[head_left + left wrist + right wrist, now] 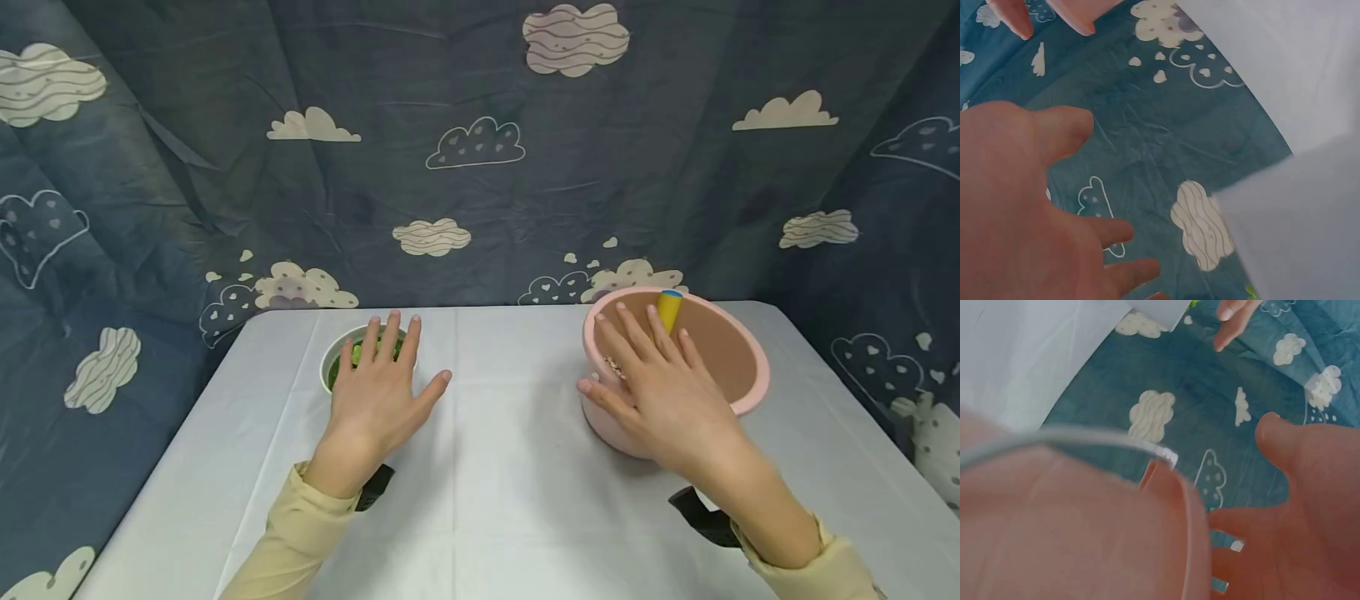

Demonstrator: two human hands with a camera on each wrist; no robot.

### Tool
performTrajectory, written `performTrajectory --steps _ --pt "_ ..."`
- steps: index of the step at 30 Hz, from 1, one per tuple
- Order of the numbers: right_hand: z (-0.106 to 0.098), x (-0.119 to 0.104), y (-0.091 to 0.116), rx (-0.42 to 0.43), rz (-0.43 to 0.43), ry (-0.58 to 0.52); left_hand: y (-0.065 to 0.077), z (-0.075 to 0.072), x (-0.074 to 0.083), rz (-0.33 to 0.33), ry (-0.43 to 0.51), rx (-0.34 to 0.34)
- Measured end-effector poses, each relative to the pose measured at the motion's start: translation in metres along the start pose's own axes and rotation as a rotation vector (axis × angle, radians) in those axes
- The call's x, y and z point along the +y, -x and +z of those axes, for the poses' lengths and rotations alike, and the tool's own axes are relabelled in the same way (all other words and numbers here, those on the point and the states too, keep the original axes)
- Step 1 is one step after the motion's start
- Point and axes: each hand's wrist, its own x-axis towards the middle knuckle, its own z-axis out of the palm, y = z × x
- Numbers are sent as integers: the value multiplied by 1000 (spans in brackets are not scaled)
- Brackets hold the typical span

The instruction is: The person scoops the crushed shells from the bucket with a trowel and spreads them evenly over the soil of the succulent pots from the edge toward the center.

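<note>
Fingers spread and palm down, my left hand (377, 404) hovers over the near side of a white round container (327, 367) holding something green (357, 353). The hand partly hides that container in the head view. On the right, my other hand (667, 396) is stretched out with fingers apart over the front rim of a pink bucket (752, 367). A yellow cylinder with a blue end (670, 312) leans up inside the bucket, just beyond the fingertips. Neither hand grips anything. In the right wrist view, a pale curved handle (1097, 435) crosses the bucket's outside.
A white cloth-covered table (480, 467) lies under both containers, with fold lines running across it. Dark blue fabric with cloud prints (450, 83) hangs behind the table and along both sides. Black straps (705, 517) sit at the wrists, near the cream sleeves (300, 533).
</note>
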Motion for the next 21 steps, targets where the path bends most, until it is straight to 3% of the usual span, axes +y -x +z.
performTrajectory --steps 7,10,15,21 --pt "-7 23 0 32 -22 25 -11 -4 14 40 18 -31" --pt "-6 33 0 86 -50 36 -15 -3 19 51 52 -29" --pt "-4 50 -3 223 -117 71 -22 3 27 86 117 63" --pt "-3 69 -9 303 -183 21 -29 11 37 152 235 155"
